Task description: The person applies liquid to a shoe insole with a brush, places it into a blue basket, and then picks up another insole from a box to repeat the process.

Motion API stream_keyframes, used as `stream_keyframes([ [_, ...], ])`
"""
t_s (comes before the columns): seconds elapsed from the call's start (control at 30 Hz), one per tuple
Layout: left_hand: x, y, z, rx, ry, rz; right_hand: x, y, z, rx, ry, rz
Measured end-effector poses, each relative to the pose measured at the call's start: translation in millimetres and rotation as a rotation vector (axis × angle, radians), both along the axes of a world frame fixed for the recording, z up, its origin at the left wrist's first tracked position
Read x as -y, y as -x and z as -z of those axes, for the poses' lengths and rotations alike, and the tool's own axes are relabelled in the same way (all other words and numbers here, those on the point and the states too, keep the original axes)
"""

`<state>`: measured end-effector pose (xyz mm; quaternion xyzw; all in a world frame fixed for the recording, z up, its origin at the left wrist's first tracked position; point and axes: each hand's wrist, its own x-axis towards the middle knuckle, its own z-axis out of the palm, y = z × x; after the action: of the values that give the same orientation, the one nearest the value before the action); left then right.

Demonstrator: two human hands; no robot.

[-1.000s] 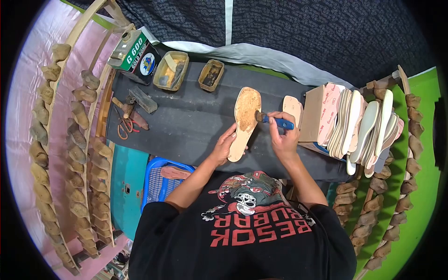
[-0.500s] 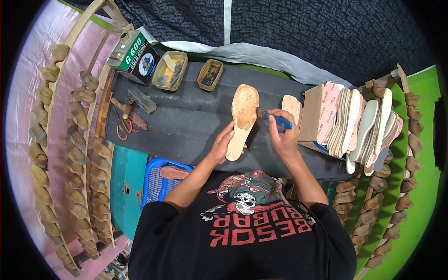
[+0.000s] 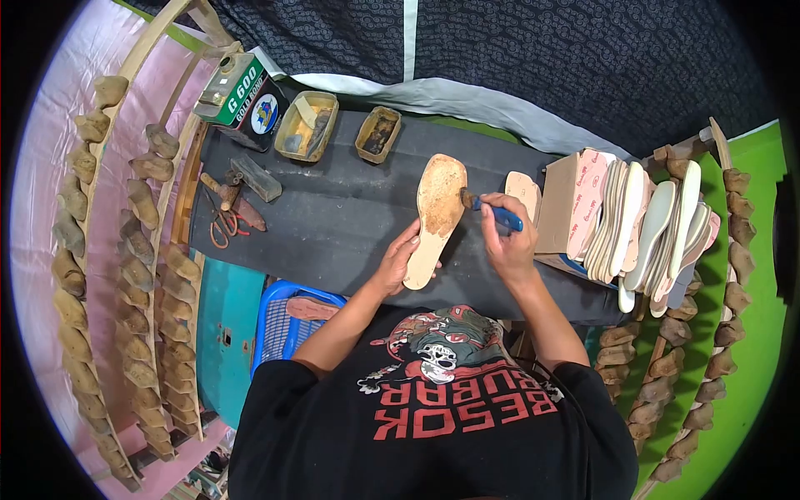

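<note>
In my left hand (image 3: pixel 401 258) is a shoe insole (image 3: pixel 442 196), gripped by its narrow heel end and raised above the dark work table (image 3: pixel 333 217). A brown, wet-looking coating covers its wide forefoot, while the heel part is bare and pale. My right hand (image 3: pixel 510 235) is wrapped round the blue handle of a brush (image 3: pixel 498 215). The brush's brown bristles are at the right edge of the insole's coated area. Another pale insole (image 3: pixel 522 193) lies on the table beyond my right hand.
A cardboard box (image 3: pixel 560 204) stands at right beside many stacked insoles (image 3: pixel 621 217). Across the back are a glue can (image 3: pixel 242 100) and two stained trays (image 3: pixel 306 125) (image 3: pixel 377 134). Scissors (image 3: pixel 223 227) and a hammer (image 3: pixel 225 193) lie left. A blue basket (image 3: pixel 271 321) sits below.
The whole view has shifted very slightly. The insole and the brush stay nearly in place, with the bristles still at the insole's right edge.
</note>
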<state>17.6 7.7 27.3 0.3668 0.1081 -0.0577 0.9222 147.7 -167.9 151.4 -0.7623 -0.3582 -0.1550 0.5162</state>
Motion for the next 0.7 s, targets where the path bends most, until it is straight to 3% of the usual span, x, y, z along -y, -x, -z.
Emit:
stream_keyframes([
  [0.23,1,-1,0,0.002,-0.012,-0.06,3,15,9,0.037,0.059,-0.061],
  [0.47,-10,-7,-8,-0.012,-0.026,-0.1,-6,45,10,0.056,0.075,-0.335],
  [0.7,-6,-7,-9,0.02,0.04,-0.035,-10,25,9,0.07,0.058,-0.249],
])
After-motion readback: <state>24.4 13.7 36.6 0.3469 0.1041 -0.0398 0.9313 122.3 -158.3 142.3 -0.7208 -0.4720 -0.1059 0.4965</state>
